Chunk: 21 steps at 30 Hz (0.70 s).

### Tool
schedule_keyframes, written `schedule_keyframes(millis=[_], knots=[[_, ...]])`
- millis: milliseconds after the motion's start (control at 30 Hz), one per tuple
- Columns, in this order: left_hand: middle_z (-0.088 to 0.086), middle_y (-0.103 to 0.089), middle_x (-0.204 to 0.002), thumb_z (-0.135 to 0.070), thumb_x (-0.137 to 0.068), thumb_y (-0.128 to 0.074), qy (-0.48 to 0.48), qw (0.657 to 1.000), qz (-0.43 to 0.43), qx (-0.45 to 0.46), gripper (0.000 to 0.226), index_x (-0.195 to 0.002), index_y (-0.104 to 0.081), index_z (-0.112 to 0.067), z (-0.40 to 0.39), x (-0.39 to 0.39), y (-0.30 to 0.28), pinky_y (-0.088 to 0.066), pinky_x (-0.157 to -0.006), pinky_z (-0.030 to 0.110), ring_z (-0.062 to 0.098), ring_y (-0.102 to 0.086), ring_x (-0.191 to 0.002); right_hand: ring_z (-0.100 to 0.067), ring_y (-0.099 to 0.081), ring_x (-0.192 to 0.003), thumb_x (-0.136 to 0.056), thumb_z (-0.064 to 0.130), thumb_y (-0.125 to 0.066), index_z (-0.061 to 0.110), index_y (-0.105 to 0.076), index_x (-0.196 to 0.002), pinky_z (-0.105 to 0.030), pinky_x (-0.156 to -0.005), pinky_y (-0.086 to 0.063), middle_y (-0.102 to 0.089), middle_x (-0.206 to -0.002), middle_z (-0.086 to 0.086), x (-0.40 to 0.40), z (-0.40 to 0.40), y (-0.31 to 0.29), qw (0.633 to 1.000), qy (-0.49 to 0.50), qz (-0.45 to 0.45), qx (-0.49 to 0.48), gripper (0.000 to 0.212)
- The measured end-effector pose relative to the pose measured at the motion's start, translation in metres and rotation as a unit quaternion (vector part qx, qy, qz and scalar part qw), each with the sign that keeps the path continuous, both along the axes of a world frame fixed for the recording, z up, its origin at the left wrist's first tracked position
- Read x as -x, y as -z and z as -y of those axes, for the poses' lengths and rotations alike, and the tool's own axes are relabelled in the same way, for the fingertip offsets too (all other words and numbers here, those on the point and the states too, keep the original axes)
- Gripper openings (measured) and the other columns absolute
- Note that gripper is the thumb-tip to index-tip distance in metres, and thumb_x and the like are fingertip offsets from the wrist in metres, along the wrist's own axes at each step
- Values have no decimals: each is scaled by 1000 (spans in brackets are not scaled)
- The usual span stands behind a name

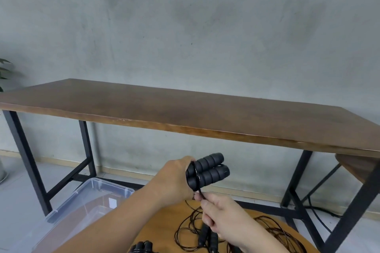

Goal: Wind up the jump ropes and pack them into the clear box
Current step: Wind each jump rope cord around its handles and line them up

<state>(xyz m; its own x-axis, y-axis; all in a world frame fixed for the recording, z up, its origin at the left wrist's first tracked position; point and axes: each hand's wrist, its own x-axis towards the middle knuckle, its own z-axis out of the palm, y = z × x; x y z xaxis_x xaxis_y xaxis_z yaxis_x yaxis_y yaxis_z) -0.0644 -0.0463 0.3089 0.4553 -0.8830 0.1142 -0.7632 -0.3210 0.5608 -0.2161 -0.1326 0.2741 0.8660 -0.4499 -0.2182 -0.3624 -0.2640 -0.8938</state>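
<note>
My left hand (174, 178) grips two black foam jump-rope handles (209, 169) side by side, held up in front of the long table. A thin black cord loops round the handles near my fingers. My right hand (218, 213) pinches that cord (201, 192) just below the handles. More jump ropes (197, 232) lie tangled on the round wooden table (176, 215) below, with black handles among the loose cords. The clear box (98, 193) stands at the lower left, below my left forearm; I cannot tell what it holds.
A long brown table (185, 113) with black metal legs stands against the grey wall. A wooden seat (357, 166) shows at the right under it. Plant leaves (3, 72) poke in at the far left. Another black wound bundle (144, 247) sits at the bottom edge.
</note>
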Motion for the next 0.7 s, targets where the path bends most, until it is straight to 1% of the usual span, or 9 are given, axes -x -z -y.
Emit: schedule_keyframes(millis=[67, 100, 167, 233, 333, 400, 467, 567, 700], knots=[[-7, -52, -95, -17, -74, -73, -5, 998, 52, -19, 43, -109, -50, -26, 3, -4, 8, -39, -59, 15, 12, -53, -81, -7, -46, -60, -103, 37, -39, 24, -62, -102, -25, -61, -40, -53, -69, 10, -1, -5, -5, 985, -37, -48, 163, 26], [-4, -50, -99, -15, -75, -70, -5, 996, 77, -32, 40, -106, -49, -26, 4, -5, 11, -42, -62, 19, 15, -53, -83, -9, -49, -65, -102, 38, -40, 21, -61, -98, -26, -64, -41, -55, -73, 8, -1, -7, -9, 973, -47, -60, 219, 27], [-2, -47, -102, -12, -77, -67, -11, 992, 113, -50, 36, -104, -47, -25, 5, -5, 17, -47, -67, 27, 18, -54, -84, -10, -51, -68, -100, 36, -44, 20, -60, -91, -25, -61, -41, -55, -77, 6, -1, -11, -18, 954, -58, -86, 281, 24], [-3, -45, -103, -12, -79, -65, -15, 987, 151, -55, 34, -105, -47, -24, 5, -3, 19, -44, -65, 29, 19, -54, -83, -13, -53, -69, -98, 34, -48, 18, -61, -88, -26, -59, -42, -57, -77, 4, -1, -14, -29, 939, -67, -104, 320, 23], [-3, -45, -109, -15, -82, -62, -12, 968, 244, -64, 40, -116, -45, -26, 3, 2, 19, -35, -64, 28, 20, -54, -90, -19, -56, -67, -95, 31, -53, 15, -64, -84, -29, -59, -45, -59, -74, -1, 0, -15, -51, 928, -74, -120, 345, 23], [-2, -48, -113, -19, -84, -61, -12, 950, 306, -63, 45, -124, -43, -29, 1, 6, 17, -34, -67, 29, 21, -55, -98, -20, -59, -67, -93, 29, -56, 13, -68, -80, -31, -60, -48, -62, -74, -2, 0, -13, -66, 922, -86, -119, 357, 24], [-1, -51, -113, -21, -85, -62, -14, 939, 340, -53, 47, -126, -41, -30, -1, 10, 14, -36, -70, 29, 21, -53, -101, -17, -63, -70, -91, 30, -61, 16, -74, -81, -30, -64, -53, -68, -78, 1, 0, -8, -82, 919, -91, -107, 368, 22], [-1, -51, -111, -19, -84, -63, -8, 938, 345, -30, 45, -123, -42, -29, -3, 11, 7, -37, -70, 30, 21, -52, -99, -10, -65, -75, -86, 34, -70, 23, -78, -81, -27, -68, -56, -71, -78, 6, -2, 9, -102, 927, -78, -90, 355, 15], [-5, -54, -103, -17, -82, -65, 76, 952, 297, -16, 36, -113, -48, -28, -8, 14, -9, -40, -70, 29, 18, -54, -92, -7, -68, -80, -76, 38, -80, 26, -79, -78, -30, -77, -58, -74, -80, 10, -10, 34, -125, 939, -122, -77, 311, 12]])
